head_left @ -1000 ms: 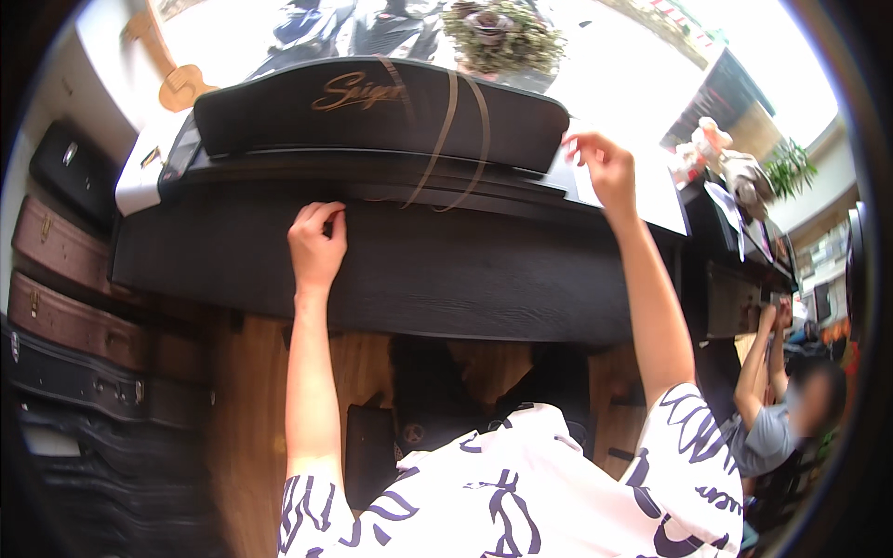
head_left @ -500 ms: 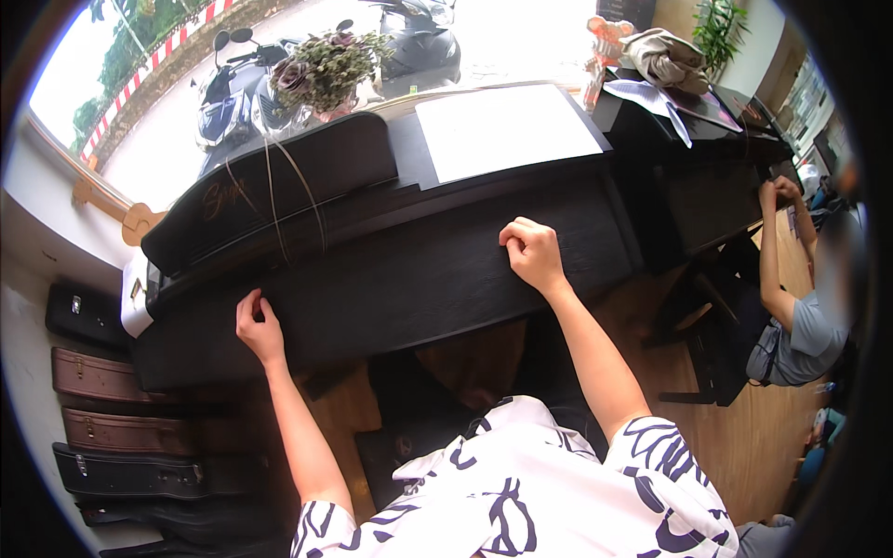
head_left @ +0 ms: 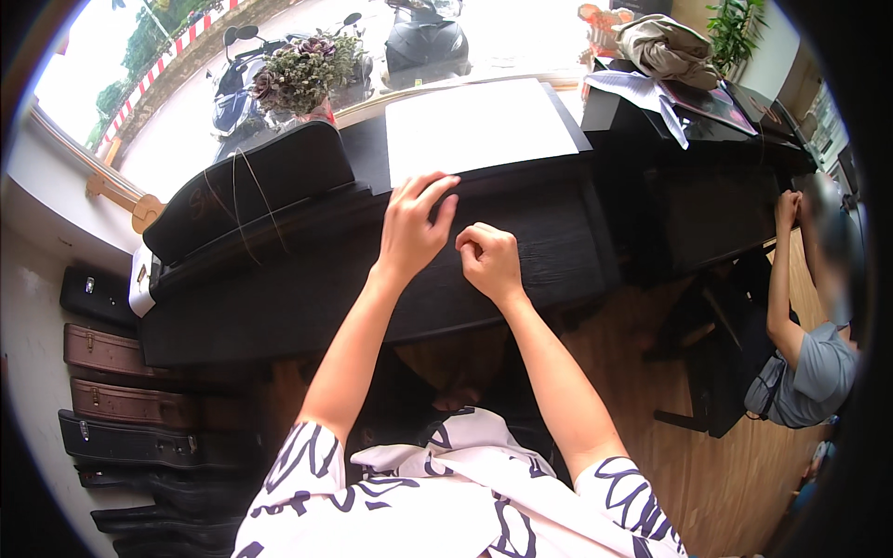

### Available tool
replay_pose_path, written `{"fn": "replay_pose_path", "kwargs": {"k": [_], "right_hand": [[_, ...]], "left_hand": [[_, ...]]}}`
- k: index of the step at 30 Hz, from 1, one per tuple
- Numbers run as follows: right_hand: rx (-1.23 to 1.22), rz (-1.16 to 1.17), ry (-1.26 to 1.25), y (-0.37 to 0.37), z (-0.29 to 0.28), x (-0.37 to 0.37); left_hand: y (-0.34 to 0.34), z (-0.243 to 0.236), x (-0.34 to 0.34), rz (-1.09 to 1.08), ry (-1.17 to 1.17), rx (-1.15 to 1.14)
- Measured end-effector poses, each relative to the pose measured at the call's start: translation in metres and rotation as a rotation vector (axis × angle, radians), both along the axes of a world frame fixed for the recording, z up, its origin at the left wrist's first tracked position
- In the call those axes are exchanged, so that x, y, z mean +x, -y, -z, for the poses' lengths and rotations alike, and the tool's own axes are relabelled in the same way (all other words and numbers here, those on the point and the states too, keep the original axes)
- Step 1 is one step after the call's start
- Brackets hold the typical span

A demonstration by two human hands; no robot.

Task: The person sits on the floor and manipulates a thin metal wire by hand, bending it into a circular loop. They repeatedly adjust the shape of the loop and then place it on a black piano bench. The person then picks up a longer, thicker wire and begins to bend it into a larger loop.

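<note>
In front of me stands a long black piano [head_left: 279, 307], its keyboard cover down. A large white sheet [head_left: 479, 130] lies flat on its top. My left hand [head_left: 414, 228] is open over the piano's middle, just at the sheet's near edge. Its thumb and forefinger are apart, and nothing shows between them. A little to the right and nearer to me, my right hand [head_left: 491, 262] hovers above the cover with its fingers curled in and nothing visible in them. To the left, thin pale cords [head_left: 244, 200] hang over the black music rest [head_left: 307, 167].
A pot of dried flowers [head_left: 305, 79] stands behind the music rest. Papers [head_left: 642, 93] and a bundled beige cloth [head_left: 670, 51] lie on another black piano to the right. A person in a grey shirt [head_left: 814, 377] is beside it. Several instrument cases [head_left: 130, 400] are stacked at the left.
My left hand has swung right and forward from the piano's left side to the sheet's edge. My right hand has shifted slightly left and nearer. The view has moved a little.
</note>
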State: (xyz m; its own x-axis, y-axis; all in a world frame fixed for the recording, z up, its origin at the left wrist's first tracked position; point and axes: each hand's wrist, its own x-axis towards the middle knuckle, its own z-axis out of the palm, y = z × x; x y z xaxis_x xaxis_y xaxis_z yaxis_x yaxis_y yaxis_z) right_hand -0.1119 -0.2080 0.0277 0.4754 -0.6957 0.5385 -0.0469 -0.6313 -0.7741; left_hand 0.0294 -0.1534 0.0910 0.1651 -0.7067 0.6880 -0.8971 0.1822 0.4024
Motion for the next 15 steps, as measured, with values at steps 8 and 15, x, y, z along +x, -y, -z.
{"fn": "replay_pose_path", "kwargs": {"k": [8, 15], "right_hand": [[0.0, -0.037, 0.069, 0.002, 0.003, 0.007], [0.013, -0.039, 0.075, 0.005, 0.005, 0.003]], "left_hand": [[0.096, 0.014, 0.001, -0.175, 0.403, 0.116], [0.065, 0.009, -0.013, -0.043, 0.211, 0.062]]}}
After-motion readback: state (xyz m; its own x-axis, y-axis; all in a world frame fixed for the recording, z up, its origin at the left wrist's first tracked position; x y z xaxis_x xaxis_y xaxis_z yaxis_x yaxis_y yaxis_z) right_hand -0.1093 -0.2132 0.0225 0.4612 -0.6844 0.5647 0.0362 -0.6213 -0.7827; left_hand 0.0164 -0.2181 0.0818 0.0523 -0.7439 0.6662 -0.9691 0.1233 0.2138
